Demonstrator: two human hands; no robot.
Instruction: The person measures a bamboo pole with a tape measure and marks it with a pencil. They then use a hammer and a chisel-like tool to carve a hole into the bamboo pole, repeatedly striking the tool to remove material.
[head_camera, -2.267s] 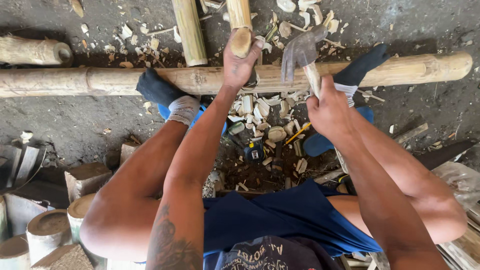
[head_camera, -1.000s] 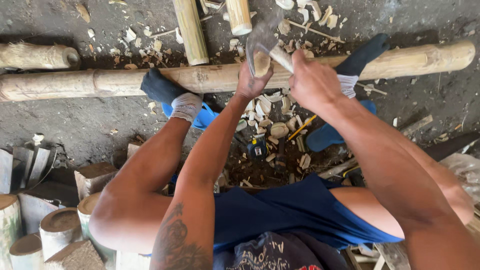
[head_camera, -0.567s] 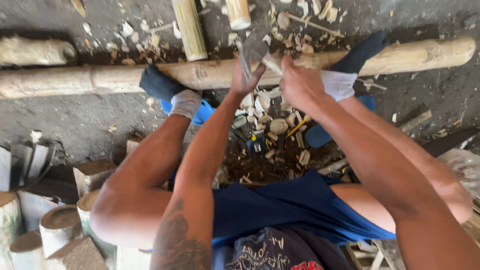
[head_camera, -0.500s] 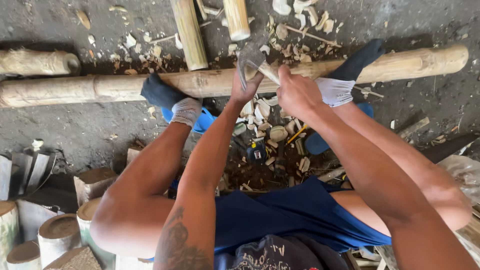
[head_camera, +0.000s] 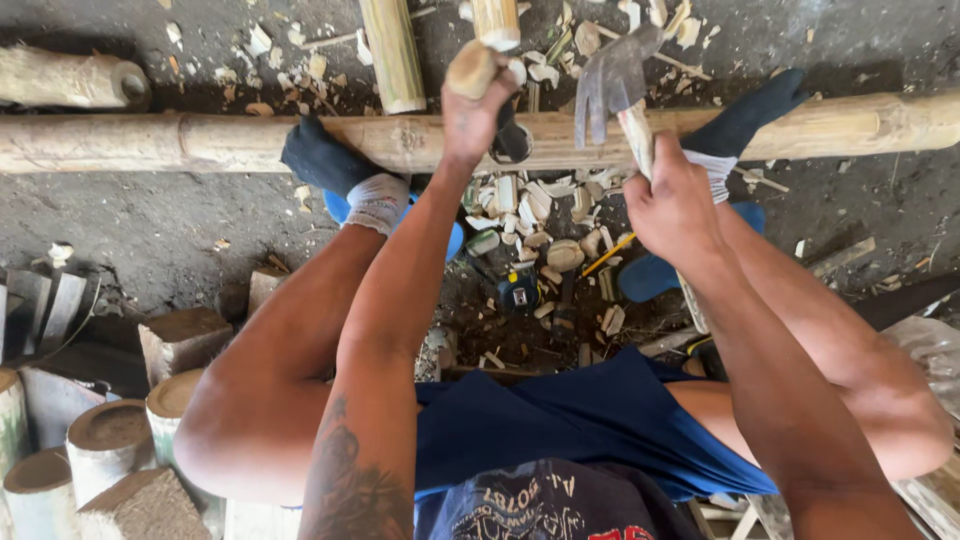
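With our left hand (head_camera: 470, 110) clamped round a wooden peg (head_camera: 472, 68) over the long bamboo pole (head_camera: 200, 140) and our right hand (head_camera: 672, 200) gripping the hatchet (head_camera: 612, 80) just right of it, a stray swing could catch our knuckles.

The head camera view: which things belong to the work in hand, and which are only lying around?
In use:
- left hand holding a short wooden handle
- right hand holding the hatchet
- long bamboo pole under both feet

Lying about:
- cut bamboo sections
- wood chips
- tape measure
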